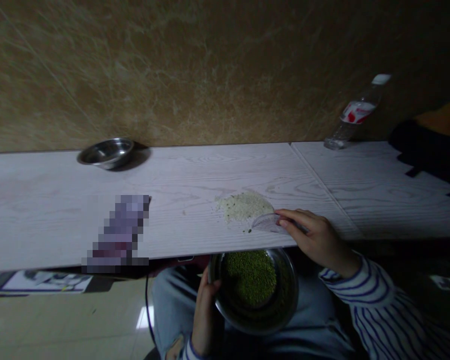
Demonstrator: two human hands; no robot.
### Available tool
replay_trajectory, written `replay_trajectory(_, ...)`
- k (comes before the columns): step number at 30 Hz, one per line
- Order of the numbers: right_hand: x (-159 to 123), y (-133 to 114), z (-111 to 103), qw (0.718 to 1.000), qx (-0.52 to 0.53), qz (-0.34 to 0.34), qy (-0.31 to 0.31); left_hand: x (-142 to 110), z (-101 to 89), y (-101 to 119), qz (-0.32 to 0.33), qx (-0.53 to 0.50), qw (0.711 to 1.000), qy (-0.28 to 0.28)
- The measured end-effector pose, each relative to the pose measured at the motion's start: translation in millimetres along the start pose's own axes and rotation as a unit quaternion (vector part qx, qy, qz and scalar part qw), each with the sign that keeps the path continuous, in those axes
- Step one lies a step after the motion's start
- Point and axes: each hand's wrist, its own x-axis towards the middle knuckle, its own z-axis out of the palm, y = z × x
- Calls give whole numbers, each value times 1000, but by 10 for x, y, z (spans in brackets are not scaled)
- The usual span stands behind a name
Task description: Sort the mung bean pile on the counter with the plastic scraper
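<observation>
My left hand point(205, 312) is closed on the left rim of a metal bowl point(289, 305), held over my lap just below the table edge. Green mung beans point(250, 277) cover the bottom of the bowl. My right hand point(320, 240) pinches a thin clear plastic piece with a curved edge point(264, 222); its exact kind is unclear. The plastic lies low at the near right side of a pile of white rice grains point(245, 206) on the tabletop. A few dark green beans point(249, 231) are scattered in and near the rice.
A shallow metal bowl point(108, 154) stands at the back left by the wall. A pixelated flat object point(122, 230) lies on the left of the white table point(180, 185). At the back right are a clear bottle point(354, 115) and dark cloth point(427, 150).
</observation>
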Motion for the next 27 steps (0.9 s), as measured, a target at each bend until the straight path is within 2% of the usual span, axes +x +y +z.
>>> replay_trajectory(13,11,-87,27,999,33,0,-24,-32,75,80,5,19,1000,5)
replay_trajectory(20,-20,-90,65,999,35,-1,-30,-11,35,55,-5,9,1000,4)
replay_trajectory(27,2,-151,92,999,41,0,-28,-25,70,90,5,34,999,28)
